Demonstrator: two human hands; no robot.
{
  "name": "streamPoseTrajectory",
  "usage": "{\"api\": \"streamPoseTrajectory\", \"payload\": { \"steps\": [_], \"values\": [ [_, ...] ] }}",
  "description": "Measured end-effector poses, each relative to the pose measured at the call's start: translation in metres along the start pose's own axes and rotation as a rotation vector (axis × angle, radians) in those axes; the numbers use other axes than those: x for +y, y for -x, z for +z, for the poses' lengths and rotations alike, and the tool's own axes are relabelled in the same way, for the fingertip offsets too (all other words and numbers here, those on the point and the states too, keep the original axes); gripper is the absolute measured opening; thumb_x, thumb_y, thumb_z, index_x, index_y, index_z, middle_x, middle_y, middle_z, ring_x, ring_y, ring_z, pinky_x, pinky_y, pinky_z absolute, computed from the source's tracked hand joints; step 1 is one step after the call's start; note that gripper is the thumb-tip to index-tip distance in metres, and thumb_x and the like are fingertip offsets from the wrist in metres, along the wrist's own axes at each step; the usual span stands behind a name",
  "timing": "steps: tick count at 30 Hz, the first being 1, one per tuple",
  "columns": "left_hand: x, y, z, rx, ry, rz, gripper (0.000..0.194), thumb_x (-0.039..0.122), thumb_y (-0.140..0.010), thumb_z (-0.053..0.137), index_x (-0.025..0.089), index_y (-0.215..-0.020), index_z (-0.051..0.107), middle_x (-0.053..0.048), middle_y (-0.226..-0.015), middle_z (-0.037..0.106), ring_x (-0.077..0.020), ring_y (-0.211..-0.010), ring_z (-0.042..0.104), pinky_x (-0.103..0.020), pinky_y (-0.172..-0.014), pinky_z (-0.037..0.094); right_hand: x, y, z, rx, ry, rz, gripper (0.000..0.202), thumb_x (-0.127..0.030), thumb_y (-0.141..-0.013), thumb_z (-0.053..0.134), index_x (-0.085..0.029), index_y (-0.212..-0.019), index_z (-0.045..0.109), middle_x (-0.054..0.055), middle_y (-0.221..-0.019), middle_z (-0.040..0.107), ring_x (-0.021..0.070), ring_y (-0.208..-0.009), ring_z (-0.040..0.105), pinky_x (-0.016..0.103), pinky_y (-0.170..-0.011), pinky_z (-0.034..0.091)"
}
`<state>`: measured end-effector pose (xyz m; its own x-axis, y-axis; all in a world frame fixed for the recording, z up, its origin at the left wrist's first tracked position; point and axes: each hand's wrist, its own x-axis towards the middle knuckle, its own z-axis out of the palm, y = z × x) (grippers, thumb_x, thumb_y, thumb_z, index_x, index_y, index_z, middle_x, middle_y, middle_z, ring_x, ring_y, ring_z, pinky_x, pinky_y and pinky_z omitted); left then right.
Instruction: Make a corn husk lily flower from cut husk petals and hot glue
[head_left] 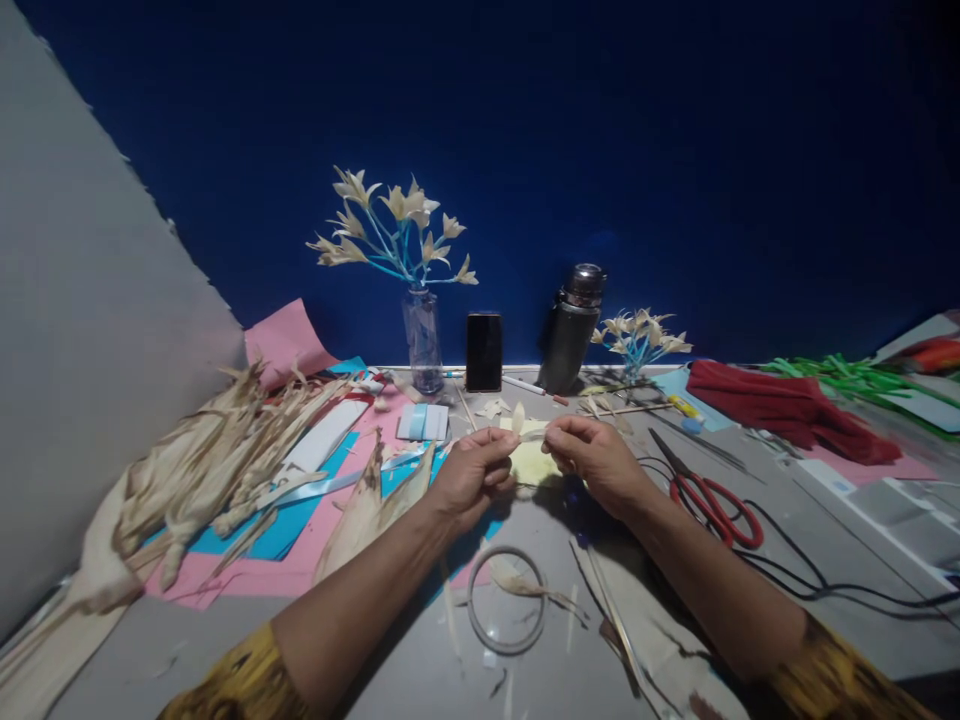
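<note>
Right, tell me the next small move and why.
Perhaps draw the thin pale strip around the base of the petal-like piece: the left hand pinches that piece upright at its lower end, while the strip seems to span the gap to the right hand's fingertips.

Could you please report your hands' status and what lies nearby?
Left hand pinching pale petal-shaped piece, upright. Right hand close by, its hold unclear. Grey ring lower in view, red-handled scissors off right.
</note>
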<state>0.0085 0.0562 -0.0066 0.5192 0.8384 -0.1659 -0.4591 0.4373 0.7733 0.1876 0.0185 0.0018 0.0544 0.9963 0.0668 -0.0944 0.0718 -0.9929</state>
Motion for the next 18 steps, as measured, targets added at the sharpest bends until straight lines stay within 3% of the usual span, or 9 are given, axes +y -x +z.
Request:
{"api": "streamPoseTrajectory", "payload": {
  "steps": [6, 18],
  "values": [
    [0.0005, -0.0015, -0.0016, 0.013, -0.052, 0.0, 0.032, 0.028, -0.062, 0.087, 0.014, -0.07, 0.058, 0.011, -0.043, 0.034, -0.001, -0.038, 0.023, -0.017, -0.042, 0.024, 0.0046, -0.0041, -0.0084, 0.039, -0.055, 0.047, 0.032, -0.043, -0.072, 0.08, -0.015, -0.067, 0.066, -0.001, -0.057, 0.057, 0.0084, -0.049, 0.037, 0.024, -0.047, 0.024],
    [-0.0019, -0.0008, 0.0004, 0.024, -0.277, 0.005, 0.037, 0.037, -0.057, 0.089, 0.013, -0.063, 0.062, 0.008, -0.042, 0.035, -0.0022, -0.038, 0.025, -0.018, -0.039, 0.017, 0.0047, -0.0057, -0.0093, -0.033, -0.038, 0.098, 0.029, -0.039, -0.073, 0.077, -0.015, -0.063, 0.065, -0.002, -0.053, 0.054, 0.0082, -0.048, 0.036, 0.024, -0.048, 0.022]
  ]
}}
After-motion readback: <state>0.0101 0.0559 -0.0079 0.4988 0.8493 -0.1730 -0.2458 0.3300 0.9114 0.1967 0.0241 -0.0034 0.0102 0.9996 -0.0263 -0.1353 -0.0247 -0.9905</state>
